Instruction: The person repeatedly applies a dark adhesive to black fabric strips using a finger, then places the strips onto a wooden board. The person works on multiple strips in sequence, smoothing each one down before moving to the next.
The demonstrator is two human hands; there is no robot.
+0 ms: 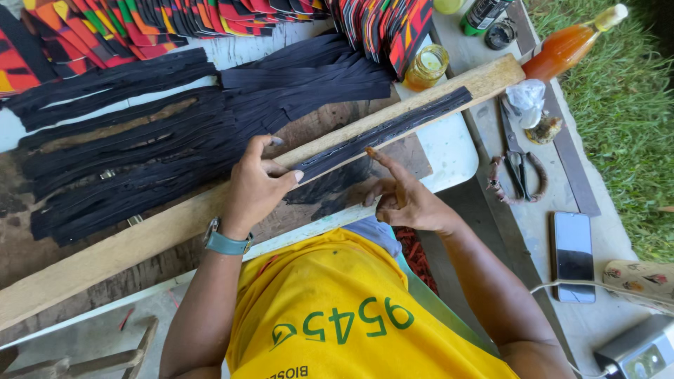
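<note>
**Hands at the black strip on the wooden plank**

We see a long wooden plank (168, 228) lying diagonally across the worktable (449, 151), rising from near left to far right. A black strip (382, 132) lies flat along its far-right half. Our left hand (256, 186) presses down on the near end of the strip, fingers bent, clamped on nothing. Our right hand (404, 200) hovers just right of it, index finger extended toward the strip's edge, the rest curled, gripping nothing. Further black strips (140, 151) lie piled to the far left. A glass jar (426, 67) stands beyond the plank.
</note>
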